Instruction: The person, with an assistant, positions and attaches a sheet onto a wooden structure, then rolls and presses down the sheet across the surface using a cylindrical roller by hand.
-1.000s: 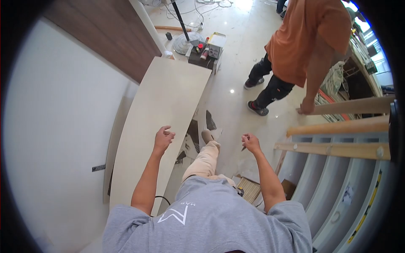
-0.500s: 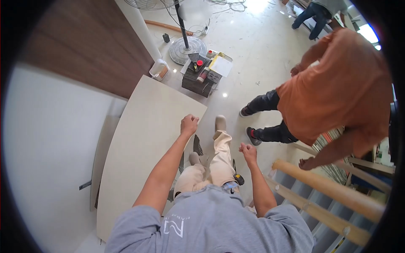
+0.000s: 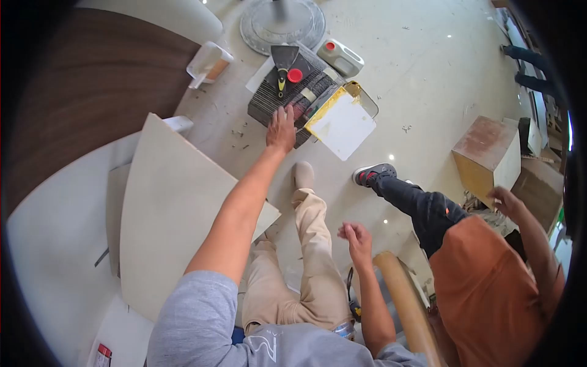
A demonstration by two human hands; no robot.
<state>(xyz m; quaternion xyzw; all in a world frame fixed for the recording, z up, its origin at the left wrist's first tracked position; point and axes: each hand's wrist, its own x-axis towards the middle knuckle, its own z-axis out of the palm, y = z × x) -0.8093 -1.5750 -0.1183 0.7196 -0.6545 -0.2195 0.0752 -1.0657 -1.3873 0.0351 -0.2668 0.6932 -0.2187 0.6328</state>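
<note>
My left hand (image 3: 281, 129) reaches over the near edge of a dark striped box (image 3: 264, 105), fingers extended beside a reddish cylindrical container (image 3: 298, 110). Whether the fingertips touch that container I cannot tell. A putty knife (image 3: 282, 76) with a black and yellow handle lies on the box, close to a round red lid (image 3: 295, 76). Against the box's right side is a container with a white, yellow-smeared top (image 3: 341, 125). My right hand (image 3: 356, 238) hangs low in front of me, fingers loosely bent and apart, with nothing visible in it.
A pale curved panel (image 3: 165, 202) stands at my left. Behind the box are a white jug (image 3: 341, 58) and a round stand base (image 3: 282, 24). A co-worker in an orange shirt (image 3: 489, 287) is close at my right, beside a yellowish roll (image 3: 403, 300). A wooden box (image 3: 486, 150) stands farther right.
I have come closer to the dark box. My left hand has moved from above the pale panel to the box's edge. The co-worker now appears lower at my right.
</note>
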